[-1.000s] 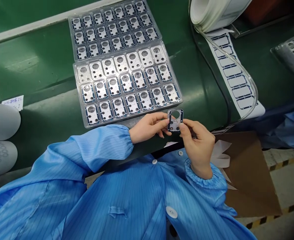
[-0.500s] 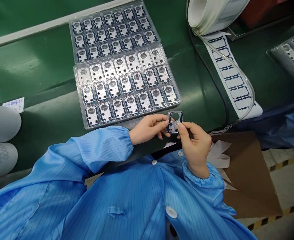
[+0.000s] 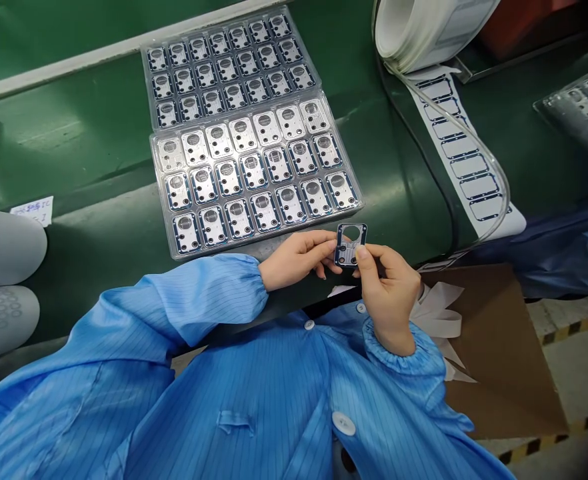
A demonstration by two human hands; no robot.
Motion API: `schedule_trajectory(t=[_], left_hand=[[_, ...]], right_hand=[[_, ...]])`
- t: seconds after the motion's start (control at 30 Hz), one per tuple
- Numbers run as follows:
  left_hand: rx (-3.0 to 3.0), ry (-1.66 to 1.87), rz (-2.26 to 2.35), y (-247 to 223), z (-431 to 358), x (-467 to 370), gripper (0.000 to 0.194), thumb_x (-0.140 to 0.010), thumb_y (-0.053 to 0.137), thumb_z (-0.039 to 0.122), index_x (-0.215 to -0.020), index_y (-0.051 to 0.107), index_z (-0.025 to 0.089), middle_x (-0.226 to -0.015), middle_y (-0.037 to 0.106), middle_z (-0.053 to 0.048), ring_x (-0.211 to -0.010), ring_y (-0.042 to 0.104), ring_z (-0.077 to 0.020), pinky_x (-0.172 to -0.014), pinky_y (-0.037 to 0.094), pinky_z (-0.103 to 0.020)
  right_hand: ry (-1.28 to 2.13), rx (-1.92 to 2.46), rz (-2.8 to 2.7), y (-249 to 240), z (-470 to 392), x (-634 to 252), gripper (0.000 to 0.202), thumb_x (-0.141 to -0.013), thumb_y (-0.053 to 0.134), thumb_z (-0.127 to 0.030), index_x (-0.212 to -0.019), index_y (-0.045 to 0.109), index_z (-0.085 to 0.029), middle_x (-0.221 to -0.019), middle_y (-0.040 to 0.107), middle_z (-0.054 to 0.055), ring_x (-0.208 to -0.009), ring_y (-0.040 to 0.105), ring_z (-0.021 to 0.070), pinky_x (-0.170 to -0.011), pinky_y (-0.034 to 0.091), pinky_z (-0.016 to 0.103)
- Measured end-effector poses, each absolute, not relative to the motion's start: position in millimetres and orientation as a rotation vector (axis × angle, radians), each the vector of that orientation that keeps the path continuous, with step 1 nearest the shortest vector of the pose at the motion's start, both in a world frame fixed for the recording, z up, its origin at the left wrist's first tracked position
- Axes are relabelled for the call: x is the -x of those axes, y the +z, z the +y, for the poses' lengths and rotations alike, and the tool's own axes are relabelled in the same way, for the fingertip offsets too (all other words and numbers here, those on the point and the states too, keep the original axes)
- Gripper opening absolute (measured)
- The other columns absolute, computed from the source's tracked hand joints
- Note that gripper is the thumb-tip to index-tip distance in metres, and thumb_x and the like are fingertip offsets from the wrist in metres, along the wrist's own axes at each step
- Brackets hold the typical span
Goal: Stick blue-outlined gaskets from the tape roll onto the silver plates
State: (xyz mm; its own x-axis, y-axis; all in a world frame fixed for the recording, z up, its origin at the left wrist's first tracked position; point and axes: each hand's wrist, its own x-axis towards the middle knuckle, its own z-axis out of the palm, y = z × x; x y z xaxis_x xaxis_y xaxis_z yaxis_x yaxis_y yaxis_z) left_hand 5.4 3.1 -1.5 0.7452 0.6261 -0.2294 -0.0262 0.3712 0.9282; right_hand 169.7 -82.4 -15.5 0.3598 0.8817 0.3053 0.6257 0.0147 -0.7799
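- A small plate (image 3: 347, 255), silver with dark-blue edging and a round opening, is held near the close edge of the green bench (image 3: 89, 150); clock directions are read from it
- Its 9 o'clock edge is pinched by the left hand (image 3: 297, 259), thumb in front, the other fingertips partly hidden behind
- Its 4 o'clock corner is pinched between thumb and fingers of the right hand (image 3: 391, 290)
- At 10 o'clock, just beyond the left hand, three rows of similar plates are borne by the front tray (image 3: 169, 221); dark edging is seen on the two nearer rows
- At 11 o'clock, more edged plates are held in the rear tray (image 3: 152, 100)
- At 1 o'clock, a label roll (image 3: 439, 33) is placed, its printed strip (image 3: 461, 150) drawn out toward 3 o'clock
- At 4 o'clock, white scraps (image 3: 447, 323) are gathered in a cardboard box (image 3: 509, 360)
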Motion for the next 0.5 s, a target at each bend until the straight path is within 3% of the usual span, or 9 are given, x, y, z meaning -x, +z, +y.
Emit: schedule_trajectory(t=[0.3, 0.5], left_hand=[[-1.134, 0.458, 0.65, 3.5, 0.9, -5.4, 0.036, -0.094, 0.062, 0.038, -0.117, 0.067, 0.01, -0.088, 0.069, -0.007, -0.079, 0.07, -0.0131, -0.06, 0.052, -0.019], [-1.191, 0.468, 0.671, 0.2, -2.3, -5.6, 0.045, -0.082, 0.075, 0.026, -0.123, 0.061, 0.011, -0.084, 0.066, -0.003, -0.075, 0.063, -0.012, -0.067, 0.052, -0.023]], right_hand=[[0.351, 1.682, -1.354, -17.0, -82.4, -170.1, 0.021, -0.095, 0.061, -0.036, -0.084, 0.07, -0.02, -0.069, 0.068, 0.0, -0.061, 0.063, 0.0153, -0.061, 0.05, 0.029], [0.359, 1.645, -1.392, -10.4, -83.0, -169.4, 0.022, -0.094, 0.063, -0.036, -0.082, 0.07, -0.019, -0.07, 0.07, 0.001, -0.058, 0.063, 0.0139, -0.059, 0.051, 0.027]])
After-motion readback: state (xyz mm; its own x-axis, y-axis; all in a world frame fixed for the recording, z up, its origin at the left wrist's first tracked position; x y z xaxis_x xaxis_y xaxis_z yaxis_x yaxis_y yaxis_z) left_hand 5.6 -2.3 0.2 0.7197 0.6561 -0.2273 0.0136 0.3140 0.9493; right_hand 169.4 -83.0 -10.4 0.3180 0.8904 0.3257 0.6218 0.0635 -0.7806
